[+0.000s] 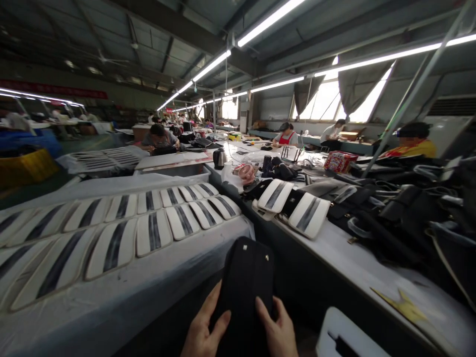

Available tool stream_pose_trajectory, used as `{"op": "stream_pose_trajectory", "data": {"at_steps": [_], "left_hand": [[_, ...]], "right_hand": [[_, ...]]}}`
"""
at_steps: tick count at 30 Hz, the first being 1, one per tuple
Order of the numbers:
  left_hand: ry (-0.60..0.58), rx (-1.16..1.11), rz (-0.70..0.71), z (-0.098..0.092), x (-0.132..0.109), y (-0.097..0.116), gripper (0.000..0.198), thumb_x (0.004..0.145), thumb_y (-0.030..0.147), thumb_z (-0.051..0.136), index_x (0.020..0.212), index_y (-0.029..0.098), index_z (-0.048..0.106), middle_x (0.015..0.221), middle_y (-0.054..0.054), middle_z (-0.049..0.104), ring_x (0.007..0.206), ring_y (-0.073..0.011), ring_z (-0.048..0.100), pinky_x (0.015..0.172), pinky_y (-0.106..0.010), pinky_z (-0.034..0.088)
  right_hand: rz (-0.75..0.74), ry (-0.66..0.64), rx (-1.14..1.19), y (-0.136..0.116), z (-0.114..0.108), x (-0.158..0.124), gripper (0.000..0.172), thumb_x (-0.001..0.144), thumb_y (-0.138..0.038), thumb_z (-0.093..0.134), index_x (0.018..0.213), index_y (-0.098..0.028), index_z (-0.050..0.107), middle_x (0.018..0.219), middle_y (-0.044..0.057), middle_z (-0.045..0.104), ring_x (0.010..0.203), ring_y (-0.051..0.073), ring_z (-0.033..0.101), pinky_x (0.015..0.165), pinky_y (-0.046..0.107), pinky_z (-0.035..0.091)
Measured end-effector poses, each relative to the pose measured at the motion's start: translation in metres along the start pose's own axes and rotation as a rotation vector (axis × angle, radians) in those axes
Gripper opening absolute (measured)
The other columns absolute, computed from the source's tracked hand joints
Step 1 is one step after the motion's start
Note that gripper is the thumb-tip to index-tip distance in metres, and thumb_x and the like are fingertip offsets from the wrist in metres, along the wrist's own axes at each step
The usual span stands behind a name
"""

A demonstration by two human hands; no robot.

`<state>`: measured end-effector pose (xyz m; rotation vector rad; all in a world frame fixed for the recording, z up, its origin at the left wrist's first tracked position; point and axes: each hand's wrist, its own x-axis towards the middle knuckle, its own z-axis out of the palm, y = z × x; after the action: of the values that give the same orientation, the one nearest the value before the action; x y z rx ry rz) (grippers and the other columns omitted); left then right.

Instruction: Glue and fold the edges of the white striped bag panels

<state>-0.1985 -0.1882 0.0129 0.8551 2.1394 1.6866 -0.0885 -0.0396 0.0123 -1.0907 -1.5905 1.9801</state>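
A black flat panel with rounded corners and two small metal fittings near its top, like a bag flap (245,277), is held up in front of me between both hands. My left hand (208,325) grips its left edge, thumb on the near face. On the right edge, my right hand (277,327) closes the same way, its thumb pressed on the front. Beyond it to the right, two white panels with a dark stripe (309,214) lie over black pieces on the table edge. Rows of similar striped panels (154,233) cover the plastic-draped surface on the left.
The right-hand table (366,248) bears heaped black bag parts (405,213) and a yellow scrap (403,305). A white stool-like object (349,337) stands low at the right. Farther back are a kettle (219,158), a pink fan (246,172) and several people at work.
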Motion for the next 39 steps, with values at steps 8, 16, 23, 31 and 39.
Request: {"op": "stream_pose_trajectory", "data": {"at_steps": [8, 16, 23, 31, 39], "left_hand": [[0.227, 0.026, -0.017, 0.041, 0.014, 0.016, 0.046, 0.086, 0.051, 0.06, 0.121, 0.023, 0.066, 0.118, -0.006, 0.06, 0.113, -0.0251, 0.059, 0.1, -0.034, 0.048], [0.21, -0.034, -0.076, 0.051, 0.009, 0.015, 0.045, 0.083, 0.055, 0.062, 0.111, 0.021, 0.071, 0.094, -0.004, 0.066, 0.093, -0.0231, 0.064, 0.077, -0.027, 0.053], [0.149, -0.099, -0.095, 0.068, -0.003, 0.009, 0.042, 0.081, 0.055, 0.065, 0.096, 0.018, 0.076, 0.089, -0.006, 0.068, 0.088, -0.0243, 0.066, 0.078, -0.028, 0.054], [0.028, -0.143, -0.049, 0.082, 0.014, 0.022, 0.045, 0.089, 0.049, 0.058, 0.123, 0.021, 0.06, 0.108, -0.007, 0.068, 0.094, -0.022, 0.065, 0.086, -0.03, 0.053], [0.083, -0.179, -0.065, 0.101, -0.002, 0.03, 0.039, 0.082, 0.05, 0.066, 0.104, 0.018, 0.062, 0.089, -0.005, 0.07, 0.077, -0.0209, 0.066, 0.068, -0.027, 0.054]], "right_hand": [[-0.327, 0.323, -0.374, -0.044, -0.024, 0.003, 0.048, 0.075, -0.058, 0.067, 0.103, -0.022, 0.053, 0.091, 0.003, 0.067, 0.078, 0.021, 0.063, 0.07, 0.031, 0.049], [-0.378, 0.226, -0.401, -0.044, -0.034, -0.008, 0.029, 0.084, -0.05, 0.058, 0.084, -0.022, 0.051, 0.075, -0.001, 0.06, 0.067, 0.016, 0.056, 0.064, 0.028, 0.045], [-0.419, 0.248, -0.267, -0.027, -0.057, -0.014, 0.035, 0.086, -0.051, 0.056, 0.071, -0.021, 0.046, 0.065, -0.004, 0.047, 0.059, 0.012, 0.043, 0.053, 0.023, 0.038], [-0.325, 0.227, -0.159, -0.001, -0.083, -0.025, 0.037, 0.085, -0.055, 0.057, 0.075, -0.021, 0.049, 0.067, -0.003, 0.049, 0.062, 0.014, 0.047, 0.056, 0.024, 0.042], [-0.405, 0.341, -0.33, -0.027, -0.087, -0.016, 0.037, 0.09, -0.059, 0.047, 0.083, -0.023, 0.049, 0.071, -0.002, 0.055, 0.065, 0.015, 0.052, 0.061, 0.026, 0.042]]}}
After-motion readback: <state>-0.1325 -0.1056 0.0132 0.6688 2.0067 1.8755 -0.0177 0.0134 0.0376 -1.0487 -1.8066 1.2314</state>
